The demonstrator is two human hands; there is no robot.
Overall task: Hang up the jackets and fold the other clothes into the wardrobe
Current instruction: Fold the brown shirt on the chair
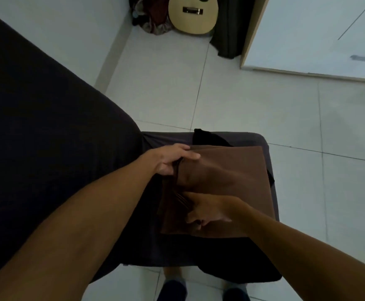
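So I'm on the folding step: the folded brown cloth garment (218,183) sits on the dark padded footstool (262,140), on top of a black garment (207,137). My left hand (173,159) pinches its far left edge, and my right hand (207,213) has fingers curled into the near edge layers. Next I'd guess it needs lifting as one stack toward the white wardrobe door (307,35), without letting the folds slip.

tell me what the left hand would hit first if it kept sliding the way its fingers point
Probably only more of the folded brown garment that the left hand grips at its edge; beyond lies the black garment. Depth is uncertain.
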